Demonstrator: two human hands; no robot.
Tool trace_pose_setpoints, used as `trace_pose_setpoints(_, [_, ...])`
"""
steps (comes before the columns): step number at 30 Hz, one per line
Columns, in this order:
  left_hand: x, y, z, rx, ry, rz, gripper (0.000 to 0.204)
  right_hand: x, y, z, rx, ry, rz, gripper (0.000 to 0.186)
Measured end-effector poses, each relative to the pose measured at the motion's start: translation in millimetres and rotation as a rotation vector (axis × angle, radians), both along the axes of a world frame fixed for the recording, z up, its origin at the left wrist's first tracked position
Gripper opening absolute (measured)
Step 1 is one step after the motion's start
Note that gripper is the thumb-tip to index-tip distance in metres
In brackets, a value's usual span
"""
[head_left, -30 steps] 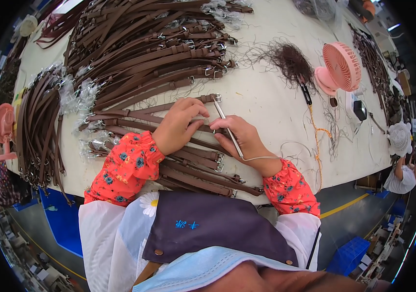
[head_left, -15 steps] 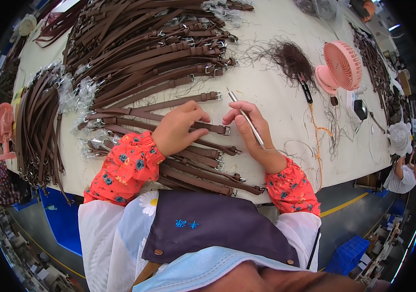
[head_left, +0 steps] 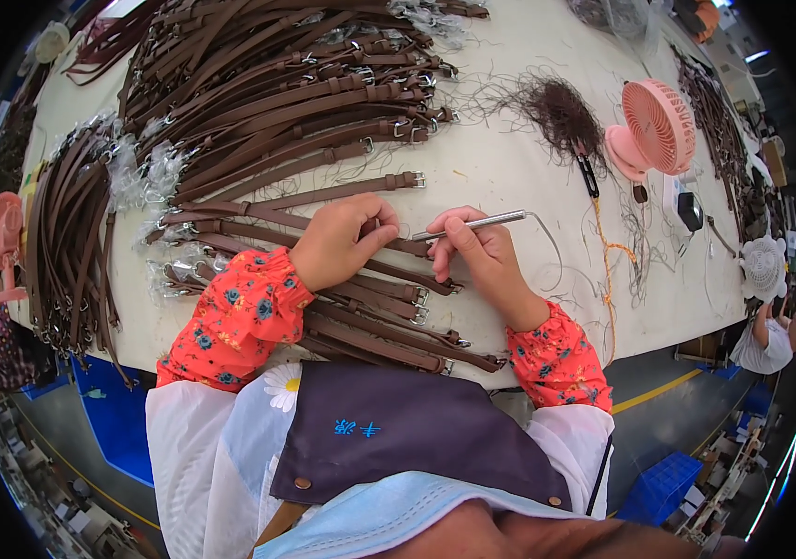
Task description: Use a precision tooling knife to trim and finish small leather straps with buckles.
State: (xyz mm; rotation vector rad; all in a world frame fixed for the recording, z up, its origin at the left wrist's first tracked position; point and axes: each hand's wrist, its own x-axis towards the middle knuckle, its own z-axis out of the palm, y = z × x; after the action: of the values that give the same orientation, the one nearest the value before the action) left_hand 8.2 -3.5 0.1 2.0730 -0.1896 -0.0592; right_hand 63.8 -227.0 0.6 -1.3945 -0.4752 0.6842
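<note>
The corded metal pen tool (head_left: 496, 220) has swung round in my right hand (head_left: 478, 250): half a second ago it slanted with one end toward the top of the frame, and now it lies nearly level across the centre, its left end close to the fingertips of my left hand (head_left: 338, 244) and its cord (head_left: 560, 255) looping off the right end. So the tool is turned across the work, over the buckle end of the brown strap (head_left: 410, 246) at mid-frame, part of which my right fingers now hide.

My right grip is pinching the pen tool between thumb and fingers. My left hand has barely shifted; its fingers are curled over the same strap, thumb and forefinger close together, though I cannot tell whether that grip is pressing the leather-like band or only resting on it.

Just above, another strap (head_left: 328, 193) lies on the bench (head_left: 496, 182) with its buckle showing. The heap of buckled straps (head_left: 263, 107) fills the upper left of the frame, and a tangle of dark thread (head_left: 552, 107) sits at upper right beside the pink fan (head_left: 657, 126); those have stayed put.
</note>
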Motion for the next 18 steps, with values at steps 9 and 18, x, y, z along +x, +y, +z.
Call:
trace_pose_setpoints(9, [0.4, 2.4, -2.1, -0.072, 0.061, 0.002, 0.008, -1.1, 0.8, 2.2, -0.028, -0.002, -0.015, 0.034])
trace_pose_setpoints(18, [0.8, 2.4, -3.9, -0.092, 0.047, -0.002, 0.008, -0.7, 1.0, 0.2, -0.023, -0.002, -0.009, 0.033])
